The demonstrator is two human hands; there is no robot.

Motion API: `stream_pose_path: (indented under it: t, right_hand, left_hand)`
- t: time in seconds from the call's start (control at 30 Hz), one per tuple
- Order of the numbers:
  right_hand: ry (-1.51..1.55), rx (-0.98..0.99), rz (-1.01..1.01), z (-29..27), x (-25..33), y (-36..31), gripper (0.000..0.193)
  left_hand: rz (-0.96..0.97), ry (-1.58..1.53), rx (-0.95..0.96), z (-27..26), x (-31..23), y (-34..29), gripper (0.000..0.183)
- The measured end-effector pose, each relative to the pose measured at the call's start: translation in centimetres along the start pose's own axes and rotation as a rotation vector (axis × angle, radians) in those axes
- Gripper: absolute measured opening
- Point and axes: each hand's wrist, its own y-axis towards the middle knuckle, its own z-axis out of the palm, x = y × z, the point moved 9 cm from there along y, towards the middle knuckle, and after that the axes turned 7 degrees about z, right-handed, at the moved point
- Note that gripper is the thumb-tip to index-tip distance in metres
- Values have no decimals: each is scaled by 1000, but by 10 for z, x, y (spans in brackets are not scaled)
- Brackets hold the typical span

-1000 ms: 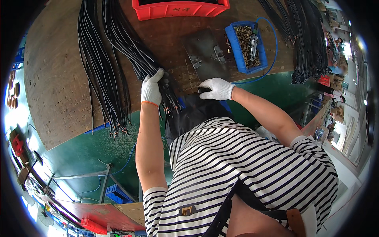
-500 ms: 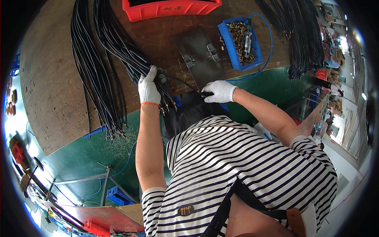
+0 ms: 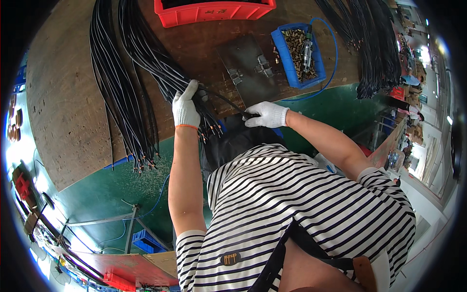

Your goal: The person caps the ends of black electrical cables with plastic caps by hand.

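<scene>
My left hand (image 3: 186, 108), in a white glove, is closed around black cables near the lower end of a bundle (image 3: 151, 59) on the wooden table. Bare copper-coloured tips (image 3: 209, 130) hang below it, past the table edge. One single black cable (image 3: 224, 99) runs from beside this hand across to my right hand (image 3: 266, 116). That hand, gloved too, pinches the cable's end between closed fingers, close to my body. A second cable bundle (image 3: 113, 78) lies to the left, its ends over the edge.
Ahead is a red bin (image 3: 214, 13). A dark metal plate (image 3: 248, 68) with small fixtures lies right of centre. Beside it, a blue bin (image 3: 292, 73) holds small brass fittings and an air tool (image 3: 306, 53) on a blue hose (image 3: 335, 48). More cables (image 3: 374, 53) hang at right.
My right hand has shifted slightly left, still pinching the cable end, and the single cable bows a little more. My left hand keeps its hold; the whole view has shifted slightly.
</scene>
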Motion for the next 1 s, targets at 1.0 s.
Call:
stream_pose_path:
  t: [1.0]
  right_hand:
    - [622, -230, -190, -60, 169, 154, 51]
  left_hand:
    - [-52, -120, 60, -86, -10, -12, 13]
